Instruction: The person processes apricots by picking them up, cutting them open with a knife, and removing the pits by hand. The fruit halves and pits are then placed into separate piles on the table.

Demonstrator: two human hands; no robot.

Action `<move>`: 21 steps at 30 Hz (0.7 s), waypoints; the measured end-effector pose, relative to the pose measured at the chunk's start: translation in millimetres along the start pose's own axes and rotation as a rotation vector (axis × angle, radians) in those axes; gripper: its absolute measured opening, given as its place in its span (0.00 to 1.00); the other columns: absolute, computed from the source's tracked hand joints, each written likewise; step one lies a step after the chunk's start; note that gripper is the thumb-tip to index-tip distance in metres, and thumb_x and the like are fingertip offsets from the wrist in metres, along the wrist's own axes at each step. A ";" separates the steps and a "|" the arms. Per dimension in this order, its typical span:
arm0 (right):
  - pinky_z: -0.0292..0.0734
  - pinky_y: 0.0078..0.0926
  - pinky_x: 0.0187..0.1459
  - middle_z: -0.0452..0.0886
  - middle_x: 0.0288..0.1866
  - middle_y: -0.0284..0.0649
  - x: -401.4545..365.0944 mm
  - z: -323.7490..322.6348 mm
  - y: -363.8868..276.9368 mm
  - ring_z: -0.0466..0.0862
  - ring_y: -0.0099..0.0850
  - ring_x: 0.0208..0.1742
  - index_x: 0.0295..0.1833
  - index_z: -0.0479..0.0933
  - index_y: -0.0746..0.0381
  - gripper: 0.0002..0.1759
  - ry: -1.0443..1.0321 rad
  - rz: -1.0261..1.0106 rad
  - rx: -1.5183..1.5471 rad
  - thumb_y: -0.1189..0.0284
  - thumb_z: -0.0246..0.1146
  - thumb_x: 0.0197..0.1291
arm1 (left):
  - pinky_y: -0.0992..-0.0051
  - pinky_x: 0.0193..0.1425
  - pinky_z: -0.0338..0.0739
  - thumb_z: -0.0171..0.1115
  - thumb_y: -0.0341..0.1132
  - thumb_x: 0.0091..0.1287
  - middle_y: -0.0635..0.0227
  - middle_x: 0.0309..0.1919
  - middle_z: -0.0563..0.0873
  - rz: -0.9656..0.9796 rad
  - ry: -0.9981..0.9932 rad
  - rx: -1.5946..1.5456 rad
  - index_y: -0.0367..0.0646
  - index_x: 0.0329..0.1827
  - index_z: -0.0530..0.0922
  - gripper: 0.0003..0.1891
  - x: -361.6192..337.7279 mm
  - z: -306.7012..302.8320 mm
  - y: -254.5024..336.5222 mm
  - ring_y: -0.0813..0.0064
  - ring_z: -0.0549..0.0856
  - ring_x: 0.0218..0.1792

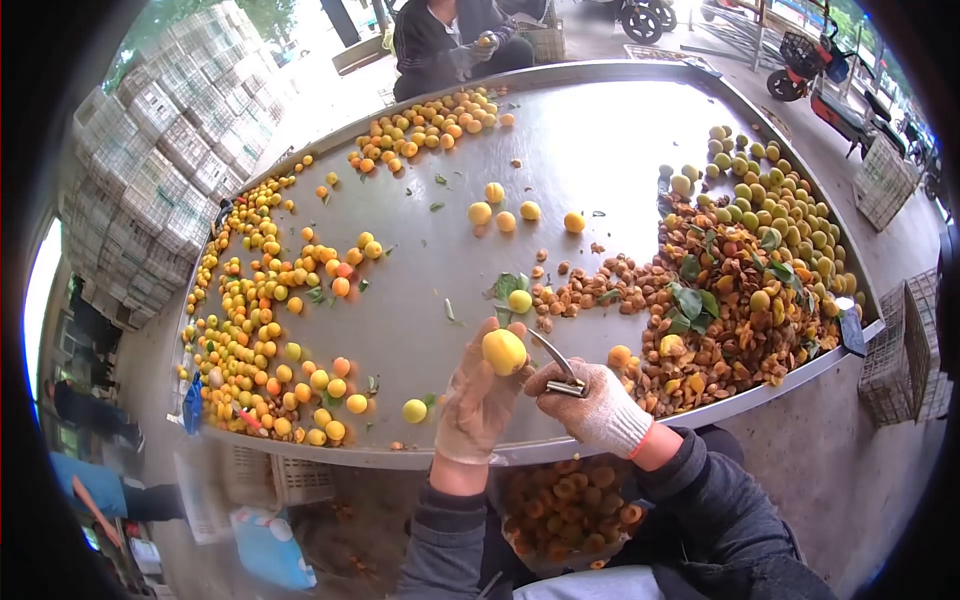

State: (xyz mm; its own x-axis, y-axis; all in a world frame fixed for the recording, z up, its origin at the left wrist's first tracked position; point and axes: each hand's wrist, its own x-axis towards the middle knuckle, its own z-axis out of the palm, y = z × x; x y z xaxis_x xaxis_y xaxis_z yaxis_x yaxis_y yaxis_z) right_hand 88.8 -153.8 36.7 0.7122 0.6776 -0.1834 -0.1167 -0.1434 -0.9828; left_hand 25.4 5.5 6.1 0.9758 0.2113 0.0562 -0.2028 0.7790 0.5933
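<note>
My left hand [470, 412], in a pale glove, grips a yellow apricot [503, 352] between thumb and fingers just above the table's near edge. Close beside it on the right, my gloved right hand [598, 408] is closed round a small curved knife [552, 350], its metal blade pointing up and left towards the fruit. Blade and apricot look slightly apart. Beyond the hands, a greenish apricot [520, 301] lies by some leaves. Below the table edge, a container near my lap holds halved apricots [570, 508].
The raised-rim metal table [440, 230] carries whole apricots [250, 290] along the left. At right is a heap of stones and scraps [715, 310] beside greener apricots [790, 215]. A person [455, 45] sits across the table. Crates [180, 130] are stacked at left.
</note>
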 end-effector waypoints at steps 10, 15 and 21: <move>0.76 0.23 0.43 0.83 0.34 0.38 -0.4 9.1 10.4 0.79 0.22 0.35 0.49 0.80 0.63 0.13 0.001 -0.153 -0.224 0.78 0.61 0.56 | 0.62 0.63 0.71 0.58 0.38 0.70 0.60 0.60 0.77 0.015 0.028 0.212 0.41 0.69 0.67 0.26 -13.7 12.9 -1.7 0.64 0.77 0.58; 0.76 0.27 0.47 0.84 0.34 0.44 0.6 9.1 8.8 0.82 0.31 0.35 0.49 0.80 0.62 0.14 0.025 -0.131 -0.306 0.79 0.60 0.56 | 0.66 0.62 0.72 0.58 0.39 0.72 0.61 0.58 0.78 0.001 0.053 0.232 0.40 0.69 0.68 0.25 -15.2 17.3 -1.0 0.66 0.78 0.55; 0.77 0.35 0.45 0.83 0.36 0.50 6.2 10.2 19.0 0.82 0.48 0.37 0.46 0.80 0.61 0.12 0.099 -0.263 -0.421 0.78 0.61 0.56 | 0.71 0.61 0.73 0.61 0.32 0.70 0.62 0.57 0.79 0.045 0.108 0.387 0.39 0.67 0.69 0.24 -17.4 21.9 -5.4 0.70 0.79 0.55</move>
State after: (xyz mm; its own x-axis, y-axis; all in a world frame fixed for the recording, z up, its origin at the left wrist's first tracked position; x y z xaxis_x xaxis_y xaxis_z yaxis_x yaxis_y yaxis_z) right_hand 83.9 -145.0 16.6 0.7448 0.6610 0.0921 0.3501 -0.2696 -0.8971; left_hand 11.3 -15.3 19.6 0.9483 0.3170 0.0161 -0.1789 0.4919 0.8521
